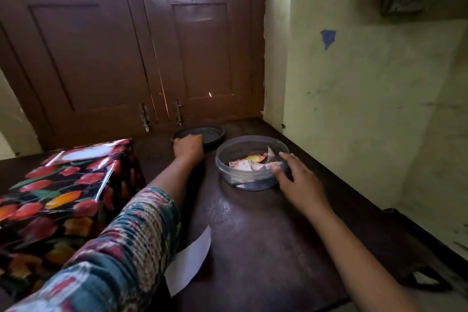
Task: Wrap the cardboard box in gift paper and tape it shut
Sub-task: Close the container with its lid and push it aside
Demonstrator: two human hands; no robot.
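Head view: box [63, 197] sits at far left of table [253, 235], already covered in tulip gift paper, pale patch on its top face, prob. glare or tape, can't tell which. Its long axis runs roughly from the camera toward the door [126, 58]. It lies left of both hands, just beside the left forearm and patterned sleeve [121, 248], well apart from the right arm. Neither hand is on it. L hand [188, 147] is stretched fwd, fingers curled over the near rim of a dark round lid [210, 134] that lies flat by the door, gripping it. R hand [301, 185] has fingers mostly straight and spread, touching the near-right wall of a clear round tub [253, 137] w/ paper scraps [250, 162] inside; looks like steadying, not a grasp. Key relation: lid lies just behind-left of the tub, nearly touching, so the likely next move is a short carry right and toward the camera to cap it. Wrapping looks about done; this reads as tidy-up. White paper slip [192, 258] lies partly under the left arm. If the box needs more tape, the L hand is nearer.
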